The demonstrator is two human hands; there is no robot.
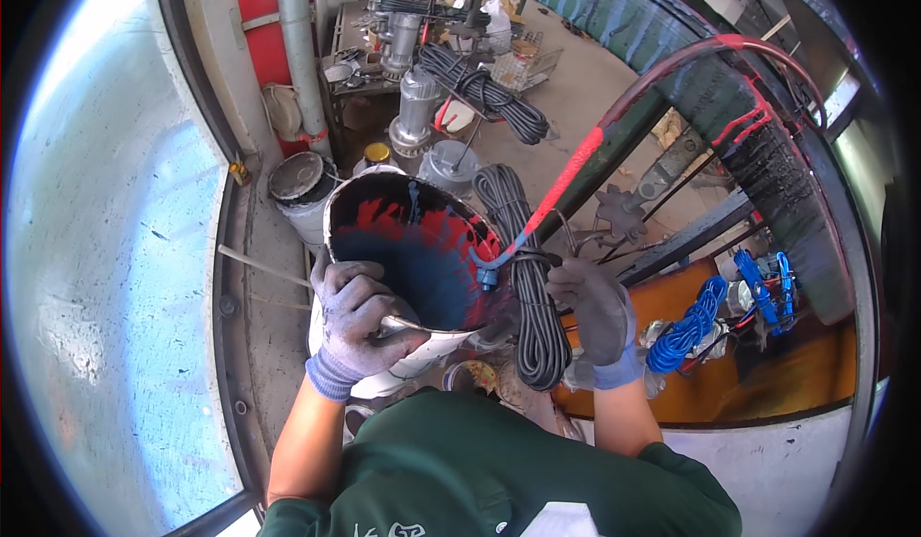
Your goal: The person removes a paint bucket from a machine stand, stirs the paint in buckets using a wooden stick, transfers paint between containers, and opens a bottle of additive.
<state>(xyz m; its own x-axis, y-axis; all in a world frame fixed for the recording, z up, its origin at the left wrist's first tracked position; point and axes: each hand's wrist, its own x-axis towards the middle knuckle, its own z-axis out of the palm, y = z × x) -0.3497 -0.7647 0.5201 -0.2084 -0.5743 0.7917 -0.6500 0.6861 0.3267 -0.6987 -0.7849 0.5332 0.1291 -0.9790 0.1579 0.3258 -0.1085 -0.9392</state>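
Observation:
My left hand (357, 324), in a grey glove with a blue cuff, grips the near rim of a white bucket (413, 249) whose inside is smeared with dark blue and red paint. My right hand (597, 307), gloved the same way, is closed around a thin metal hook or handle beside the bucket's right rim. A red-and-blue painted hose (576, 167) dips into the bucket at that rim. A coil of black cable (531, 287) hangs between my hands.
A paint can with a lid (299, 180) stands left of the bucket. Grey pumps (414, 105) with coiled black cable (484, 91) sit behind. A blue cable bundle (686, 326) lies at right on an orange surface. A large dark painted tank (729, 95) curves at upper right.

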